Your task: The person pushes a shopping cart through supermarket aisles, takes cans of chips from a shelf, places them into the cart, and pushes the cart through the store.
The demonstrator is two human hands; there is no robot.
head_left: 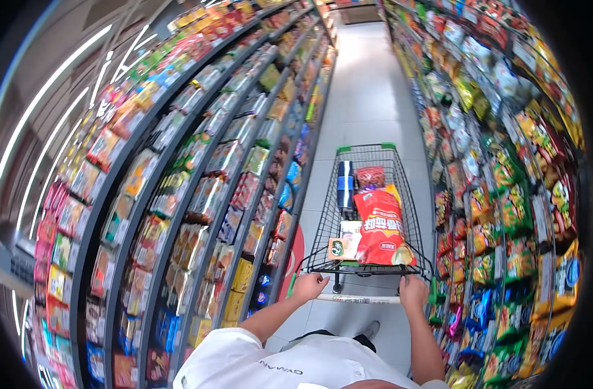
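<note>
My left hand [309, 286] is closed at the left end of the shopping cart's handle [358, 299]. At the handle's right end, my right hand [413, 291] is closed too. The wire cart [322, 223] with green corners stands in front of me. Inside it lie a large red snack bag [382, 223], a smaller red package [370, 176], a dark blue cylindrical item [345, 185] and a small box with a green label [341, 249]. A yellow bag shows partly beside the large red one.
Shelves of packaged goods [205, 188] line the left side of the aisle. Bagged snacks [504, 214] fill the shelves on the right, near the cart's side. The pale tiled floor [368, 97] runs ahead between them. A red circle [295, 256] marks the floor at left.
</note>
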